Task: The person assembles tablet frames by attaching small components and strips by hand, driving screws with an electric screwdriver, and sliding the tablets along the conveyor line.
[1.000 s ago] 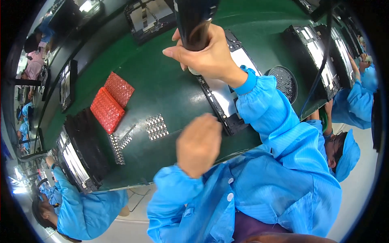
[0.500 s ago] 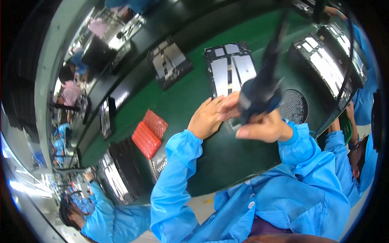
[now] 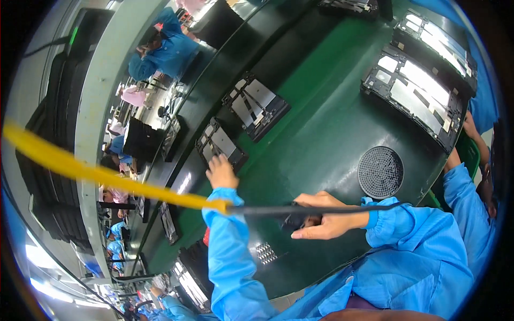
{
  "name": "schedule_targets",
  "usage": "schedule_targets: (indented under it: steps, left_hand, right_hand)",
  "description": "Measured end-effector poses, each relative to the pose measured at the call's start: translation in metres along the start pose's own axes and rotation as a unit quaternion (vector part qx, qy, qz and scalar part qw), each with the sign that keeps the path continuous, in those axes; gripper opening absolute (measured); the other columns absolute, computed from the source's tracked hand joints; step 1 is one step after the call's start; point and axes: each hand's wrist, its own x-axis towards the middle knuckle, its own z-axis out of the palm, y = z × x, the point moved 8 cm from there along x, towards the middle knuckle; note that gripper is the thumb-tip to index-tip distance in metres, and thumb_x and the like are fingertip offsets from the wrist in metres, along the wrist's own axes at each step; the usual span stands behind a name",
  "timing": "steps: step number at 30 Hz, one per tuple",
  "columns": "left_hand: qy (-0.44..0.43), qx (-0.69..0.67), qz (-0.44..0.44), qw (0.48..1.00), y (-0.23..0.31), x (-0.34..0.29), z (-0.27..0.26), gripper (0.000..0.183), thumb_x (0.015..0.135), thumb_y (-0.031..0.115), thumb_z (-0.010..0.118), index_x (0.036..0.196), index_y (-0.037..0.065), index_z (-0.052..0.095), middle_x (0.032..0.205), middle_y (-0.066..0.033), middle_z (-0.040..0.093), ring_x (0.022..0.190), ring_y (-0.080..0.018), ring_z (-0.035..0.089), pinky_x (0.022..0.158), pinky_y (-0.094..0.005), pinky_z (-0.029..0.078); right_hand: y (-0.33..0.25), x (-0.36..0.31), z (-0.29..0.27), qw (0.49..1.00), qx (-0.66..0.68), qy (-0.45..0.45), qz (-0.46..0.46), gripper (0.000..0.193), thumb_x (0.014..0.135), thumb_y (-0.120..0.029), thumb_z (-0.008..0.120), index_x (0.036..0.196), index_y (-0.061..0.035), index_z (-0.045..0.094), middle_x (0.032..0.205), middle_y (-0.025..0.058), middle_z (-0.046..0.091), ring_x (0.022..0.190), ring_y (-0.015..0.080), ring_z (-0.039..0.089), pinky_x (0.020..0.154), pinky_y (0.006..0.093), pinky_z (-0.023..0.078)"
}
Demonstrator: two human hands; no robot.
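Observation:
My left hand (image 3: 221, 172) reaches forward, fingers stretched and a little apart. Its fingertips are at the near edge of a black tablet-like housing with silver panels (image 3: 219, 140); whether they press on it I cannot tell. A second such housing (image 3: 256, 107) lies just beyond, to the right. My right hand (image 3: 326, 216) is closed round a dark corded tool that looks like an electric screwdriver (image 3: 293, 219); its tip is hidden. A black cord (image 3: 316, 209) crosses in front of the hand and joins a blurred yellow band (image 3: 107, 178).
A round dark gridded dish (image 3: 380, 172) sits right on the green table (image 3: 316, 144). Larger stacked housings (image 3: 415, 96) stand at far right, beside a co-worker's blue sleeve (image 3: 463, 187). A small perforated metal piece (image 3: 265, 252) lies near my left sleeve. More black housings (image 3: 187, 283) stand lower left.
My hands have parted: the left went forward and left, the right drew the tool away. The housing formerly in front of them is gone from that spot. The view has shifted.

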Motion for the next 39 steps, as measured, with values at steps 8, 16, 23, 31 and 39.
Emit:
schedule_targets:
  steps: [8, 16, 23, 31, 39]
  left_hand:
    - [0.149, -0.126, -0.078, 0.978, -0.065, -0.033, -0.033, 0.043, 0.055, 0.005, 0.057, 0.098, 0.003, 0.061, 0.087, -0.0186, 0.064, 0.079, -0.0381, 0.061, 0.074, -0.0447, 0.049]
    - [0.316, -0.198, 0.021, 0.927, 0.04, -0.17, -0.172, 0.034, 0.057, 0.002, 0.062, 0.091, 0.002, 0.066, 0.08, -0.0159, 0.067, 0.073, -0.031, 0.066, 0.068, -0.0371, 0.052]
    - [0.158, -0.25, 0.05, 0.954, 0.152, -0.252, -0.142, 0.035, 0.07, 0.017, 0.065, 0.1, 0.0, 0.062, 0.113, -0.015, 0.058, 0.111, -0.0351, 0.052, 0.092, -0.0446, 0.04]
    - [-0.018, -0.435, -0.107, 0.894, -0.004, -0.282, -0.076, 0.023, 0.069, 0.004, 0.069, 0.092, 0.001, 0.064, 0.094, -0.0134, 0.06, 0.076, -0.0239, 0.059, 0.067, -0.0335, 0.049]
    - [-0.163, -0.499, -0.071, 0.848, -0.026, -0.26, -0.02, 0.034, 0.057, 0.008, 0.084, 0.082, 0.001, 0.061, 0.074, -0.0019, 0.052, 0.057, -0.0076, 0.046, 0.05, -0.023, 0.039]
  right_hand:
    - [-0.009, -0.008, -0.01, 0.991, -0.07, 0.056, -0.101, 0.055, 0.069, -0.02, 0.075, 0.109, -0.0013, 0.044, 0.069, 0.0116, 0.063, 0.059, 0.0248, 0.064, 0.051, 0.0334, 0.048]
    - [-0.015, -0.018, -0.094, 0.931, -0.145, 0.323, -0.084, 0.03, 0.068, -0.013, 0.08, 0.078, -0.0027, 0.053, 0.055, 0.0013, 0.054, 0.052, 0.0054, 0.052, 0.045, 0.0219, 0.039]
    - [-0.047, -0.017, -0.088, 0.934, -0.115, 0.33, -0.078, 0.027, 0.073, -0.007, 0.074, 0.095, -0.0016, 0.059, 0.061, 0.0008, 0.056, 0.053, 0.0073, 0.053, 0.051, 0.0184, 0.039]
    - [-0.045, -0.018, -0.074, 0.939, -0.184, 0.268, -0.115, 0.027, 0.075, -0.011, 0.072, 0.097, -0.0016, 0.058, 0.061, 0.0027, 0.056, 0.053, 0.0104, 0.054, 0.052, 0.0217, 0.041]
    - [-0.054, -0.024, -0.08, 0.94, -0.162, 0.283, -0.106, 0.028, 0.075, -0.01, 0.073, 0.097, -0.0019, 0.058, 0.061, 0.0006, 0.055, 0.052, 0.0084, 0.053, 0.049, 0.0198, 0.04]
